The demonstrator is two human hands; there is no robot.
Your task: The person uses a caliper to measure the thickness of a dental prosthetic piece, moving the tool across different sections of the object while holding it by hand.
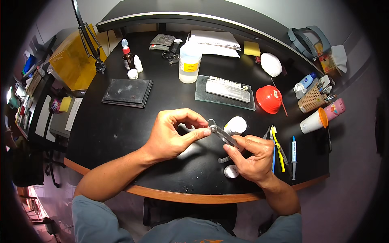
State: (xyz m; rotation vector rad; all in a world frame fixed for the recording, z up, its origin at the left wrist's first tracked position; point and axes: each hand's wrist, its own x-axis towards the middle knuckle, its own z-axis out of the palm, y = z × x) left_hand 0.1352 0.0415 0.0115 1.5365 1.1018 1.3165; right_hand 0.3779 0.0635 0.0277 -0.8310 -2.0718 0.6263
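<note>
Both hands hold one small metal caliper-like tool (222, 135) above the black desk (121, 129). My left hand (172, 135) pinches its round pivot end between thumb and index finger. My right hand (251, 158) grips the tool's flat arm lower down, near the front edge. A small white jar (235, 125) stands just behind the tool, and a white round lid (231, 171) lies under my right hand.
A glass slab (202, 95) carries a strip of artificial teeth. Around it are a clear liquid bottle (189, 62), a red bowl (268, 99), a black pad (127, 92), a dropper bottle (128, 56), a syringe (293, 156), hand tools (276, 150) and cups (316, 119).
</note>
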